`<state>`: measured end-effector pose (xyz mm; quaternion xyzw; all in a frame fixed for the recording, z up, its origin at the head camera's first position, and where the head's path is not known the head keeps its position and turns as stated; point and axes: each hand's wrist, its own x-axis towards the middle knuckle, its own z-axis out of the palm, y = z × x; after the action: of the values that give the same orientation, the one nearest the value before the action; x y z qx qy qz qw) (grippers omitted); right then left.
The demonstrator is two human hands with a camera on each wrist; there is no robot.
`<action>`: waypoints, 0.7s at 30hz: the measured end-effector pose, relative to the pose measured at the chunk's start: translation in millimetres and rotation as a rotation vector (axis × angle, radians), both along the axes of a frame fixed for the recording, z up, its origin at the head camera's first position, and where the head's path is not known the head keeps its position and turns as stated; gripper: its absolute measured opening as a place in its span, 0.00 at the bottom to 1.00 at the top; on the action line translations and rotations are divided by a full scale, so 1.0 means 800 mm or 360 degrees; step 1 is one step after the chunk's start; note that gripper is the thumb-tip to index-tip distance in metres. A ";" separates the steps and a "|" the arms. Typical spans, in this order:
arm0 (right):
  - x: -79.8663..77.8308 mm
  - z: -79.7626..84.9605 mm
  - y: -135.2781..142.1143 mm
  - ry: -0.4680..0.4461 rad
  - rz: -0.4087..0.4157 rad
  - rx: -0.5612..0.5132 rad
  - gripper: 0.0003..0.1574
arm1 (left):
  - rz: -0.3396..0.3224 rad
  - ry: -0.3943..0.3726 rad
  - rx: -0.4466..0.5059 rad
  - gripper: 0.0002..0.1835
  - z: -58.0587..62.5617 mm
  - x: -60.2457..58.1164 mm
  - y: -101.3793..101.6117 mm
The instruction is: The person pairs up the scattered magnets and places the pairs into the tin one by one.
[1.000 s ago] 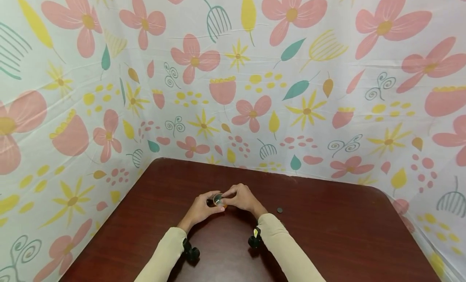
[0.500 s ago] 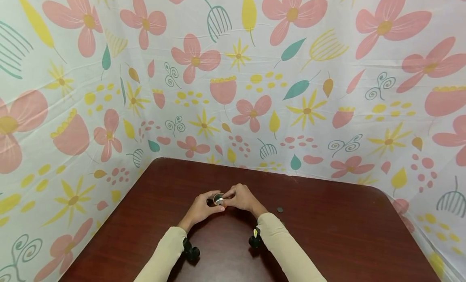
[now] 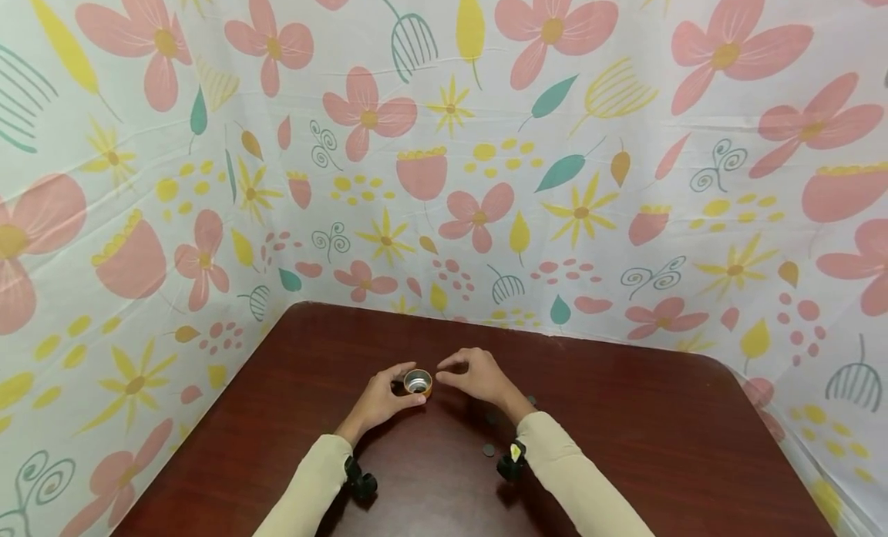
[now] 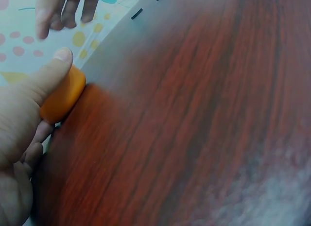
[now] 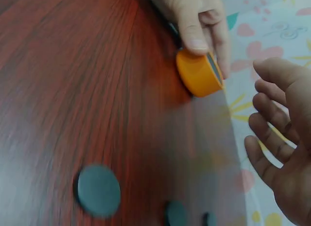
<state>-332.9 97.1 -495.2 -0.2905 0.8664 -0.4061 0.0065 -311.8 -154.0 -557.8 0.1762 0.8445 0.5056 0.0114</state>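
Note:
A small round orange cup point(image 3: 418, 383) with a silvery inside stands on the table. My left hand point(image 3: 381, 398) grips it, thumb on the near side and fingers round the far side. In the left wrist view the thumb presses the orange wall point(image 4: 65, 97). Just right of the cup hovers my right hand point(image 3: 479, 377), apart from it, fingers loosely bent. The right wrist view shows nothing between those fingers point(image 5: 272, 131). Dark round discs lie by the right wrist: a near disc point(image 3: 489, 450), another disc point(image 5: 175, 214) and a farther disc point(image 3: 531, 400).
The reddish-brown wooden table point(image 3: 624, 444) has a glossy top. Its far edge meets a white flower-printed cloth point(image 3: 430, 175) hanging behind and at the sides. Each wrist carries a small black camera, such as the right wrist's camera point(image 3: 512, 468).
My right hand has drawn back to the right from the cup's mouth, and its fingers have come off it. More discs now show beside the right wrist. The left hand keeps its grip.

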 end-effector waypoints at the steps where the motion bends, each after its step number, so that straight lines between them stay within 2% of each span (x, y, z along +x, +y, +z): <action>1: 0.003 0.002 0.007 0.0002 -0.0014 0.0006 0.18 | -0.0006 0.0000 0.0005 0.42 0.000 -0.001 0.000; 5: 0.018 0.013 0.036 -0.0011 -0.0079 0.0000 0.17 | 0.0017 0.0000 0.0034 0.41 0.004 0.001 0.001; 8: 0.033 0.021 0.058 0.0005 -0.0130 0.0009 0.19 | 0.0075 0.0055 0.0058 0.38 0.012 0.006 0.003; 12: 0.056 0.028 0.087 0.0109 -0.0186 0.0066 0.21 | 0.0094 0.0240 0.0082 0.32 0.028 0.017 0.009; 17: 0.084 0.026 0.121 0.0187 -0.0246 0.0127 0.20 | -0.0048 0.0505 0.0043 0.27 0.058 0.039 0.028; 19: 0.094 0.022 0.134 0.0193 -0.0261 0.0146 0.20 | -0.0145 0.0529 0.0010 0.26 0.066 0.047 0.038; 21: 0.105 0.016 0.145 0.0211 -0.0278 0.0184 0.20 | -0.0256 0.0485 -0.0016 0.25 0.068 0.053 0.049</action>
<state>-249.0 213.4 -482.6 -0.2393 0.9089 -0.3344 -0.0693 -269.1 -115.1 -503.4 0.3178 0.8221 0.4663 -0.0754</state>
